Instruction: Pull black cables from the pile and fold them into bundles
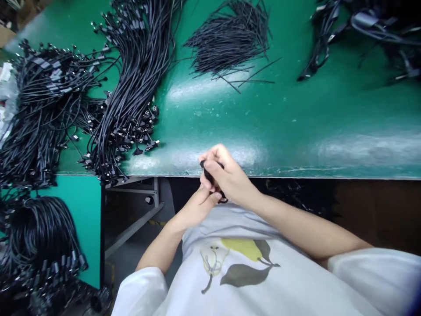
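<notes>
Close to my body, at the front edge of the table, my two hands are together around a small bundled black cable. My right hand wraps over its upper part, with the fingers curled. Just below and to the left, my left hand grips the lower part, its thumb pressed near a dark loop. Fingers cover most of the cable, so its ends are hidden. Beyond the hands lies a loose pile of short black ties, which neither hand touches.
Long black cables with connectors lie in a thick bundle on the green table. Another cable heap sits further left. Coiled cables rest on a lower green surface. More bundled cables are at the far right.
</notes>
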### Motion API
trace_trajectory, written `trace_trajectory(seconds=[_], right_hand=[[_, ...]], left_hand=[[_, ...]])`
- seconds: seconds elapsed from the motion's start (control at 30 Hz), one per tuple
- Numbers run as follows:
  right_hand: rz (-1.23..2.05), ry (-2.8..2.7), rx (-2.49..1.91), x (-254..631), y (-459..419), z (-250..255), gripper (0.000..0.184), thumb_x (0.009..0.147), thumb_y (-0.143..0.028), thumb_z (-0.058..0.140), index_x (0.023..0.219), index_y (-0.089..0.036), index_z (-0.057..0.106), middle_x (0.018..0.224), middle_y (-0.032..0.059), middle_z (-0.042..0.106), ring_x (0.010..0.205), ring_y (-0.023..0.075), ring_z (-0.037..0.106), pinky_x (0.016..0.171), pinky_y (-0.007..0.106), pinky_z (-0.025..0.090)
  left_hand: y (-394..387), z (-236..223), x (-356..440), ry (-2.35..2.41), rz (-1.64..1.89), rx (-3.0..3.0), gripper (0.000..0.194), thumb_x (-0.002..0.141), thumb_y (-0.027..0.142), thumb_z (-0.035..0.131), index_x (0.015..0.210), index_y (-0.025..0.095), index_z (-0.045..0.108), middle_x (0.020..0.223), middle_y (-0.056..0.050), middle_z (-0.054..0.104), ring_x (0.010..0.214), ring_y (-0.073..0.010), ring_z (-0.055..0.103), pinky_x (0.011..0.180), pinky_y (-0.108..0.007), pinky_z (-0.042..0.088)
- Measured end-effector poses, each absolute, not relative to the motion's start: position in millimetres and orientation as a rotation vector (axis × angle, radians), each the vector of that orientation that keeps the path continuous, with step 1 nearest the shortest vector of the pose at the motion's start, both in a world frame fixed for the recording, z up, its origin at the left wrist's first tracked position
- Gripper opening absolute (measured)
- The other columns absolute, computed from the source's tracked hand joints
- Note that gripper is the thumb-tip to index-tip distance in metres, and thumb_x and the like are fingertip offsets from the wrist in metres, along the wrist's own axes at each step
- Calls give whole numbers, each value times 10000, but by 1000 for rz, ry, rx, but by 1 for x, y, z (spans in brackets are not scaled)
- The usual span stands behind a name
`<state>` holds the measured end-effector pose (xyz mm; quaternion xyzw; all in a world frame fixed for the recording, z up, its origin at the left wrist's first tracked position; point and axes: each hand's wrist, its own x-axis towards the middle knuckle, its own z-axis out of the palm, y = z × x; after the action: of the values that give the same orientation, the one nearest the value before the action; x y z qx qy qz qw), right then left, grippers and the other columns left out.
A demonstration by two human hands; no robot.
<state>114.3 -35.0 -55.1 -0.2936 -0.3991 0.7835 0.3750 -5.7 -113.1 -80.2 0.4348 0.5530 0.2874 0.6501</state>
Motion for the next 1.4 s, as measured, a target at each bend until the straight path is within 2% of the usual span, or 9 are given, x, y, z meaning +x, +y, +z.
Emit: trace_trajectory(seconds=[0.13,0.23,0.37,0.67,0.83,1.07,1.17,1.27,1.4], right_hand=[[2093,-1150,-619,115,-25,-54,281,957,-469,474,1060,-209,449,856,-32,467,508,36,519,416,161,376],[2135,-1220,-560,115,-19,-51,282,976,-462,435,973,-182,475,807,-37,455,492,22,486,413,141,378],[2115,-1258,-644,116,-14,-49,278,988,-446,412,926,-180,464,779,-46,451,473,16,471,391,126,376],[2039,-1159,-747,117,-14,-57,258,995,-407,402,871,-185,448,656,-92,396,352,1,335,351,138,408],[2096,-1134,-742,118,-10,-57,226,994,-383,406,875,-193,432,690,-89,391,365,6,369,364,165,452],[1921,-1265,-690,125,-12,-58,262,995,-423,408,893,-183,439,693,-81,426,378,-3,399,371,129,382],[2003,-1281,-606,130,-11,-59,285,992,-441,410,898,-174,446,701,-76,447,384,-8,416,362,116,347],[2124,-1229,-492,134,-8,-58,297,991,-444,411,893,-167,451,723,-70,447,392,-11,425,350,110,331],[2239,-1107,-428,136,-8,-52,298,1004,-443,369,892,-176,438,678,-86,401,373,-1,398,342,118,354]], left_hand=[[-118,-77,-5,1051,718,766,468,851,528,607,1158,175,602,1191,-106,610,1247,-296,492,1087,-463,367],[-118,-68,3,881,740,545,465,855,574,570,1072,163,594,960,-101,653,995,-276,634,917,-451,488],[-113,-64,14,884,837,532,491,811,660,548,926,183,527,815,-60,594,760,-212,603,717,-375,499],[-114,-80,17,944,831,760,404,922,582,413,999,186,438,841,-30,524,747,-157,500,736,-333,467],[-113,-66,13,1119,712,1083,378,988,496,289,1046,173,478,902,-60,558,825,-171,537,853,-356,472],[-111,-64,5,1415,537,1252,229,917,387,524,1032,189,521,880,-20,576,748,-143,532,703,-274,452],[-109,-62,-3,1303,517,1217,230,927,383,509,836,171,521,722,18,494,646,-109,447,639,-252,409],[-107,-62,-7,1140,529,1123,327,937,430,500,755,159,528,714,4,497,681,-119,478,727,-285,434],[-110,-71,4,870,652,695,413,878,564,548,969,164,597,919,-68,606,880,-203,621,887,-393,478]])
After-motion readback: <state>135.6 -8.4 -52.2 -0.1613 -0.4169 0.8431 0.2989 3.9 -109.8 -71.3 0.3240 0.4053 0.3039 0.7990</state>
